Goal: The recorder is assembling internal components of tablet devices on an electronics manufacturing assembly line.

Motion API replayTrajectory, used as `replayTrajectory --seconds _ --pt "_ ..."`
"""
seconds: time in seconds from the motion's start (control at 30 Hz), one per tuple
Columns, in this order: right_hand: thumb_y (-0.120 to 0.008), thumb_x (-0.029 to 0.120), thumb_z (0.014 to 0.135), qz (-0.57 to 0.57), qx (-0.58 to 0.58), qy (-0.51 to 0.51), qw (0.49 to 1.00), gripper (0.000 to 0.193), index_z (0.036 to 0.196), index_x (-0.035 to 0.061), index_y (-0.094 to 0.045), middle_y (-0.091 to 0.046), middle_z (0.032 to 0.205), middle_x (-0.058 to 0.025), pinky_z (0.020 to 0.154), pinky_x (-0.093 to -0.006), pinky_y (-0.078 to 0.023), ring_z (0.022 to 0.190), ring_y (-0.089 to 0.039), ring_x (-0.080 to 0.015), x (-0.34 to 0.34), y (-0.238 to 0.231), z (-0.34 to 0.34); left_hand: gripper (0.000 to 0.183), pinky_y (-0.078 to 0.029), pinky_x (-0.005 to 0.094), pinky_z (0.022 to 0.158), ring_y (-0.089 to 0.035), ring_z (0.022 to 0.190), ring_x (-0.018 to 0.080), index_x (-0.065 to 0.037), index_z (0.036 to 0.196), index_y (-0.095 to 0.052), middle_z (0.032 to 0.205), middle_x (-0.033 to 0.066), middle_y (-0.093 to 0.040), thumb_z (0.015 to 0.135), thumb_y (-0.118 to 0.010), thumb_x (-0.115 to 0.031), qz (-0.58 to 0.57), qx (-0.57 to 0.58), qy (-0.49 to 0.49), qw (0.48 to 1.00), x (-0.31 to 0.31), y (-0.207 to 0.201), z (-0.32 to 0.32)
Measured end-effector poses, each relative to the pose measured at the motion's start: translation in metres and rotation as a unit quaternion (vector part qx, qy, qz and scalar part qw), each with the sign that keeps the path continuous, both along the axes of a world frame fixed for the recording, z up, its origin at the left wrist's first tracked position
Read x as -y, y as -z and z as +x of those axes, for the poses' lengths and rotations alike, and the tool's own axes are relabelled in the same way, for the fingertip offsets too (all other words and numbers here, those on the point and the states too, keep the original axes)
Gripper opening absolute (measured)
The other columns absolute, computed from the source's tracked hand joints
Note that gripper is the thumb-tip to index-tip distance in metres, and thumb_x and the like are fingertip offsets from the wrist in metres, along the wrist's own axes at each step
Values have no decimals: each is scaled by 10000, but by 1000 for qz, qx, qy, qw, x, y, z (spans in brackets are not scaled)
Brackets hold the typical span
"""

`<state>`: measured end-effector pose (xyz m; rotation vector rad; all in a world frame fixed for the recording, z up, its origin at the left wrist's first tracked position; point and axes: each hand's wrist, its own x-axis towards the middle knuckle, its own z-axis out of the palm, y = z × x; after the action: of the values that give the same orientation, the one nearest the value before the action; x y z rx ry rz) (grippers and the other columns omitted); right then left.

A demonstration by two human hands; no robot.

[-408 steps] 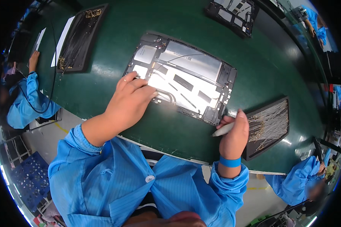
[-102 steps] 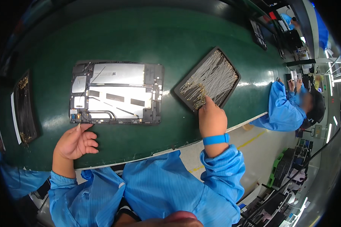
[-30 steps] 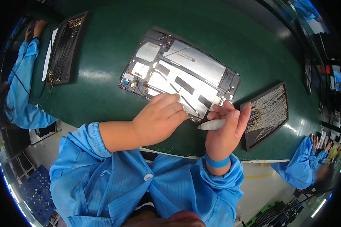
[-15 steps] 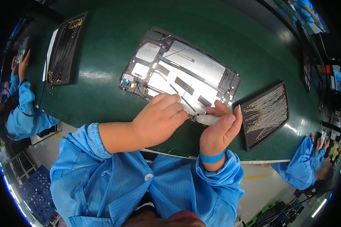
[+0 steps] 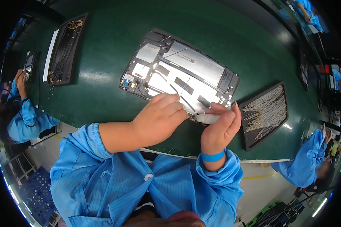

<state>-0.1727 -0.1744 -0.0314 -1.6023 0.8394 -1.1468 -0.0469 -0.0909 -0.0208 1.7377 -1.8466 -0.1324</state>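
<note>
An opened tablet chassis [image 5: 185,72] with silver plates and thin cables lies on the green table [image 5: 102,94]. My left hand [image 5: 159,119] rests curled on its near edge, fingertips pinched at a thin cable. My right hand [image 5: 219,126] grips a white pen-like tool [image 5: 207,118] lying sideways, its tip at the chassis's near edge beside my left fingers. Both hands almost touch. A blue band circles my right wrist.
A black tray of thin wire parts [image 5: 264,113] lies right of my right hand. Another black tray [image 5: 66,49] lies at the far left. A person in blue [image 5: 24,117] works at the left, another person [image 5: 310,159] at the right.
My right hand has come down and left with the white tool toward my left hand at the chassis edge. Earlier it reached into the wire tray on the right.
</note>
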Motion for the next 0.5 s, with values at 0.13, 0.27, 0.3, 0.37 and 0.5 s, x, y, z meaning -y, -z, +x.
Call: replayTrajectory --seconds 0.13,0.27,0.3,0.37,0.5 --pt "-344 94 871 -55 19 -36 998 285 1145 19 -315 -554 830 -150 648 -295 -433 680 -523 -163 -1 4 -5 213 -360 357 778 -456 910 243 -44 828 -546 815 67 -514 618 -522 -72 39 -11 12 999 -1 -6 2" --pt "-478 69 798 -41 -45 -46 997 166 941 -5 -514 -569 716 -130 604 -315 -452 654 -561 -231 -3 -9 5 222 -353 379 790 -463 926 262 -52 843 -555 851 85 -531 622 -535 -59 47 27 -12 998 -1 4 -2" --pt "-505 64 770 -125 -112 -72 983 172 930 3 -520 -565 712 -125 586 -328 -445 642 -552 -247 1 -23 6 227 -351 383 799 -462 939 268 -52 847 -553 870 85 -534 621 -544 -47 60 12 -4 998 0 -4 -2" --pt "-538 65 739 -225 -179 -130 949 217 949 16 -510 -557 698 -127 554 -339 -436 610 -537 -277 7 -30 9 232 -348 387 809 -461 953 274 -51 852 -551 888 85 -537 620 -553 -36 61 -5 22 998 1 -4 0" --pt "-553 86 738 -265 -107 -123 950 250 973 24 -497 -555 669 -123 510 -345 -423 571 -525 -292 4 -22 12 241 -345 395 815 -456 961 286 -43 861 -542 895 78 -538 622 -565 -17 46 18 1 999 -1 -1 0"
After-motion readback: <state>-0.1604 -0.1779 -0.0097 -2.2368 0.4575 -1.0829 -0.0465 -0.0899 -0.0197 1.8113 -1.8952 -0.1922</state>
